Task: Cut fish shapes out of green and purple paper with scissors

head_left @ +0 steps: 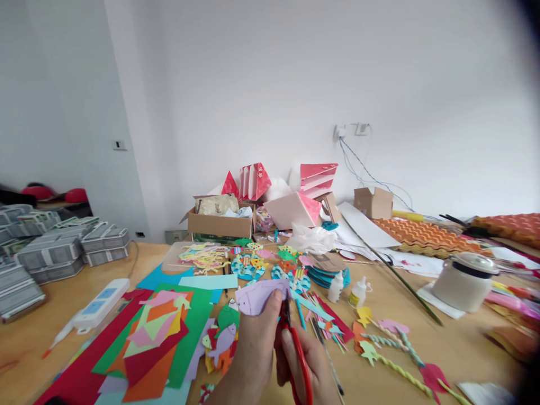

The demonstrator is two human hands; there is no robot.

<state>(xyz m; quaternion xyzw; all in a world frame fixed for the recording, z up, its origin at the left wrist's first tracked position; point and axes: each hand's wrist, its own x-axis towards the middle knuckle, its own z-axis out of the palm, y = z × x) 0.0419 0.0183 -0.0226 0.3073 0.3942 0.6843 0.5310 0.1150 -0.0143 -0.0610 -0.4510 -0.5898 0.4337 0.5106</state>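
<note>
Between the thumb and fingers of my left hand [260,332] is a piece of purple paper [255,296] with a fish outline drawn on it. My right hand [310,354] grips red-handled scissors [300,360], whose dark blades meet the paper's right edge; part of the blades is hidden by my fingers. Just left of my left wrist lies a small pile of cut paper fish [223,340] in purple, green and orange. Further left, coloured paper scraps [156,337] rest on a green sheet [198,306].
Decorated blue discs [248,268] lie beyond my hands, near glue bottles [336,287]. Twisted paper cords [400,368] are on the right, before a white lidded pot [464,284]. A cardboard box [221,225] stands by the wall; a power strip [102,305] sits left.
</note>
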